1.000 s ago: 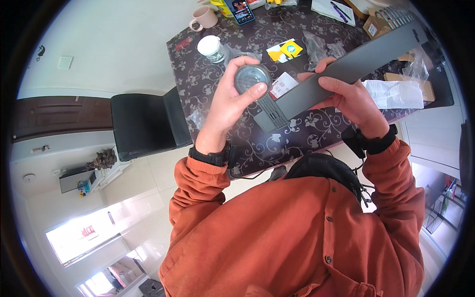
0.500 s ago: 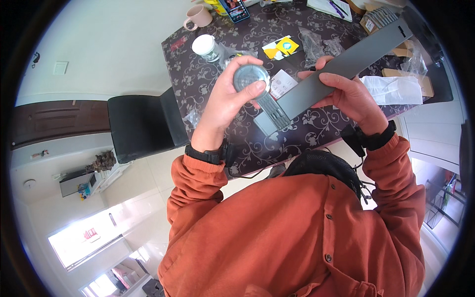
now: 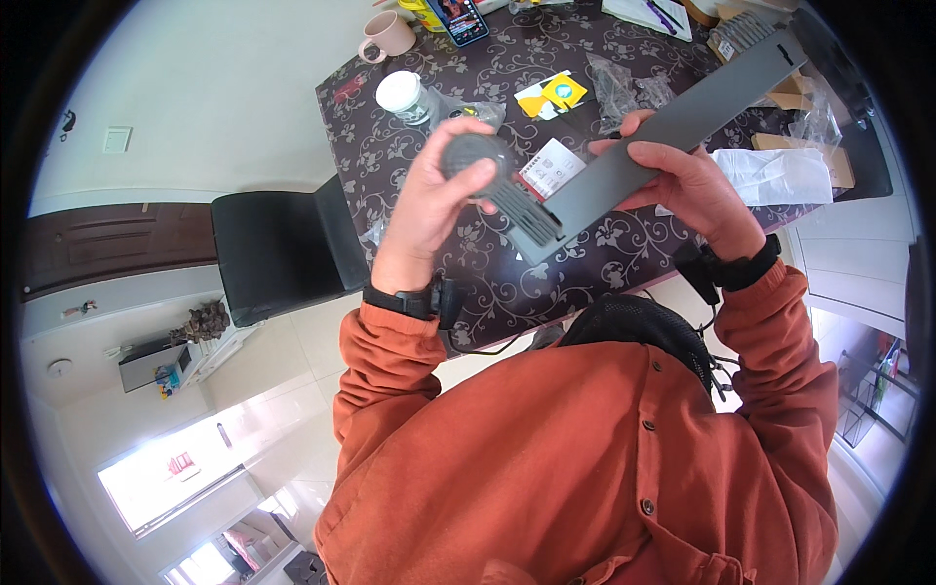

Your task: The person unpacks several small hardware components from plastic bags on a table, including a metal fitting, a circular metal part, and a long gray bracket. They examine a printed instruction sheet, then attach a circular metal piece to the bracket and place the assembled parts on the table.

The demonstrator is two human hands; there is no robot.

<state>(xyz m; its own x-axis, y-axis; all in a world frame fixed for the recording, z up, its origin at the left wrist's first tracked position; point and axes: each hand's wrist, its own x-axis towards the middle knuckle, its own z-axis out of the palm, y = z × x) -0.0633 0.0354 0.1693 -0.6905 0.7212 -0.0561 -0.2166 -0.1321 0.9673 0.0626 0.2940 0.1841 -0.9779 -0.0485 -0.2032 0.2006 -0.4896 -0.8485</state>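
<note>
My left hand (image 3: 439,190) is closed round a dark grey part with a round head (image 3: 478,156), smeared by motion. From the head a grooved stem (image 3: 526,210) slants down to the right and meets the lower end of a long flat grey bar (image 3: 673,122). Whether the two are joined I cannot tell. My right hand (image 3: 687,180) grips that bar near its middle, thumb on top. The bar rises to the upper right and has a small dark slot near its far end. Behind the stem lies a white printed card (image 3: 554,166) on the table.
The dark floral table (image 3: 380,156) bears a white-lidded jar (image 3: 402,96), a pink mug (image 3: 387,36), a phone (image 3: 456,18), a yellow-and-white packet (image 3: 552,95), clear plastic wrapping (image 3: 612,88) and a white sheet (image 3: 770,175). A black chair (image 3: 278,249) stands at its left.
My left hand has shifted slightly left with the round-headed part, tilting it. More of the white card shows behind. The right hand and bar have barely moved.
</note>
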